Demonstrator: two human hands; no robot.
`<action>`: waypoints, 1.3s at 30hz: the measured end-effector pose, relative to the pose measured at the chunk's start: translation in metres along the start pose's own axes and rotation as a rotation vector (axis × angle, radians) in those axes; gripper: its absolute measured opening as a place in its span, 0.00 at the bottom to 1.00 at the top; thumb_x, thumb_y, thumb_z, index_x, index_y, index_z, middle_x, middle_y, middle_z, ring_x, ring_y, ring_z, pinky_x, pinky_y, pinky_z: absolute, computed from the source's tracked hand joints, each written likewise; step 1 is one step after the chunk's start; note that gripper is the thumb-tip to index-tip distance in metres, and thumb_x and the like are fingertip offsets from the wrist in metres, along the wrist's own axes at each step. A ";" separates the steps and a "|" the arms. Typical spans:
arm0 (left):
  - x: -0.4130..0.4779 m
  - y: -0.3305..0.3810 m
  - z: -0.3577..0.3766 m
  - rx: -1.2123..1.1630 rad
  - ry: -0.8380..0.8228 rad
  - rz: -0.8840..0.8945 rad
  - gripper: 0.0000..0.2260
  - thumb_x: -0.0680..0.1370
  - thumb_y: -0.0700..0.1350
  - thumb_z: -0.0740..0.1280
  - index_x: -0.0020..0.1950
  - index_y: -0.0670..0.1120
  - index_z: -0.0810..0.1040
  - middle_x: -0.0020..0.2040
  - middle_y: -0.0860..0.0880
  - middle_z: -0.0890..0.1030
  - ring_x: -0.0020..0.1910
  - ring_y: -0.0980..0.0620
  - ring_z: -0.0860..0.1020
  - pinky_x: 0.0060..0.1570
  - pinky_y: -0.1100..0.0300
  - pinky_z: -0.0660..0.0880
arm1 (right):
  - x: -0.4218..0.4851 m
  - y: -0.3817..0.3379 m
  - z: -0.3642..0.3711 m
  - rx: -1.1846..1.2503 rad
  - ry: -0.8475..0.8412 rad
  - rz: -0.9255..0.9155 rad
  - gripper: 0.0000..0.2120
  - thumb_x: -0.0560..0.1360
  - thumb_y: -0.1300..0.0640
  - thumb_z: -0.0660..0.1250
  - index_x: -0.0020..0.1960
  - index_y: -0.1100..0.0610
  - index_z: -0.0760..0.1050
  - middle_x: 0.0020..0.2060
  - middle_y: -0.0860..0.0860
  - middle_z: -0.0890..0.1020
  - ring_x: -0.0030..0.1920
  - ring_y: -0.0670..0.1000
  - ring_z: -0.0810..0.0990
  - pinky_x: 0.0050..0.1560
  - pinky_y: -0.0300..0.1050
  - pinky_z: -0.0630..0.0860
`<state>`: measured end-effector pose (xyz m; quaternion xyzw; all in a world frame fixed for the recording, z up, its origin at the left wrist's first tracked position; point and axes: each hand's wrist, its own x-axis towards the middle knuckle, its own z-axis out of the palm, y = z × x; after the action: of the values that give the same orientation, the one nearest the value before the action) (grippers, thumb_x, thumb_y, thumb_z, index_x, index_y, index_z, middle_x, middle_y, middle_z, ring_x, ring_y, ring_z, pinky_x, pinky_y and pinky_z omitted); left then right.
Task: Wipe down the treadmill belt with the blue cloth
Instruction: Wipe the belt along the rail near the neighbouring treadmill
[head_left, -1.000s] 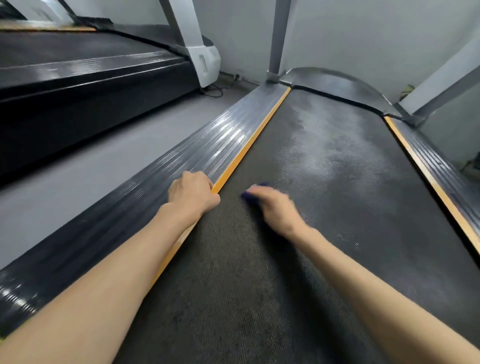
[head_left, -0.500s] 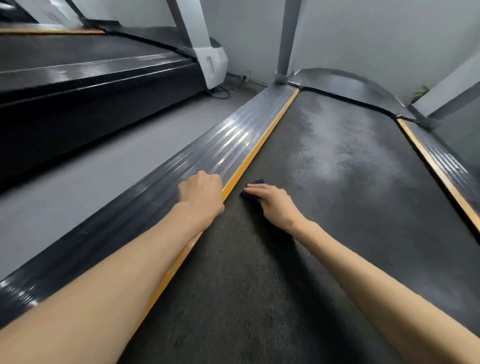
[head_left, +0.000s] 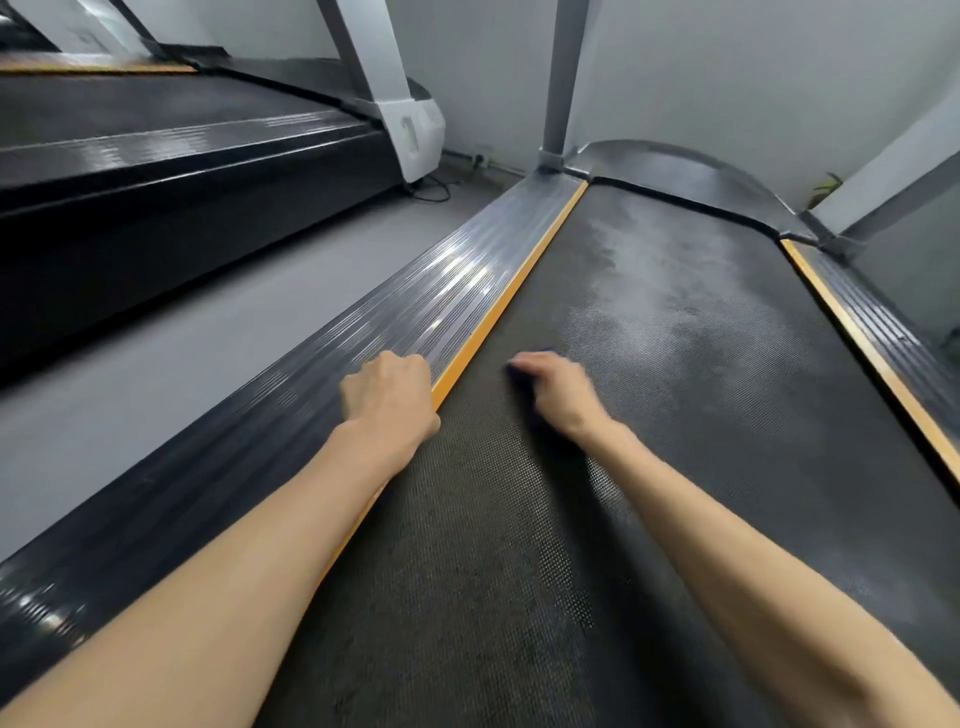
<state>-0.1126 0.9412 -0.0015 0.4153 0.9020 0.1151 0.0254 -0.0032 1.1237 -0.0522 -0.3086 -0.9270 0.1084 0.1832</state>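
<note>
The dark textured treadmill belt (head_left: 675, 415) runs away from me, with a pale dusty patch further up its middle. My right hand (head_left: 558, 392) presses the blue cloth (head_left: 516, 375) onto the belt near its left edge; only a dark blue sliver shows under the blurred fingers. My left hand (head_left: 387, 397) is curled into a loose fist and rests on the ribbed left side rail (head_left: 415, 317), beside the orange strip (head_left: 498, 317).
The right side rail (head_left: 883, 332) with its orange strip borders the belt. Grey uprights (head_left: 563, 78) rise at the front by the motor cover (head_left: 685, 176). A second treadmill (head_left: 156, 171) stands to the left across a strip of grey floor (head_left: 182, 353).
My right hand with the cloth has slid a little to the right, away from the orange strip, and is blurred by motion. My left hand stays on the rail.
</note>
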 end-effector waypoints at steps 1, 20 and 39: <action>0.000 0.002 0.000 0.022 0.006 -0.001 0.10 0.74 0.44 0.68 0.55 0.47 0.79 0.50 0.46 0.80 0.49 0.47 0.78 0.41 0.56 0.68 | -0.013 -0.016 0.005 0.004 -0.073 -0.162 0.24 0.71 0.72 0.57 0.62 0.55 0.77 0.63 0.50 0.76 0.66 0.50 0.70 0.66 0.46 0.65; -0.012 -0.011 0.014 -0.030 0.019 0.050 0.11 0.79 0.42 0.61 0.60 0.49 0.76 0.57 0.47 0.78 0.59 0.47 0.72 0.51 0.54 0.69 | -0.087 -0.019 -0.017 0.040 -0.262 -0.532 0.22 0.73 0.70 0.59 0.63 0.57 0.76 0.63 0.54 0.76 0.64 0.52 0.72 0.66 0.31 0.58; -0.098 -0.041 0.005 -0.011 -0.036 0.044 0.08 0.74 0.34 0.61 0.50 0.42 0.75 0.53 0.46 0.78 0.45 0.46 0.75 0.39 0.55 0.70 | -0.147 0.024 -0.046 0.065 -0.019 0.063 0.26 0.69 0.76 0.59 0.64 0.60 0.74 0.67 0.58 0.72 0.67 0.58 0.70 0.66 0.40 0.60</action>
<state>-0.0777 0.8424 -0.0207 0.4371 0.8913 0.1132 0.0412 0.1374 1.0563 -0.0576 -0.3304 -0.9146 0.1469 0.1810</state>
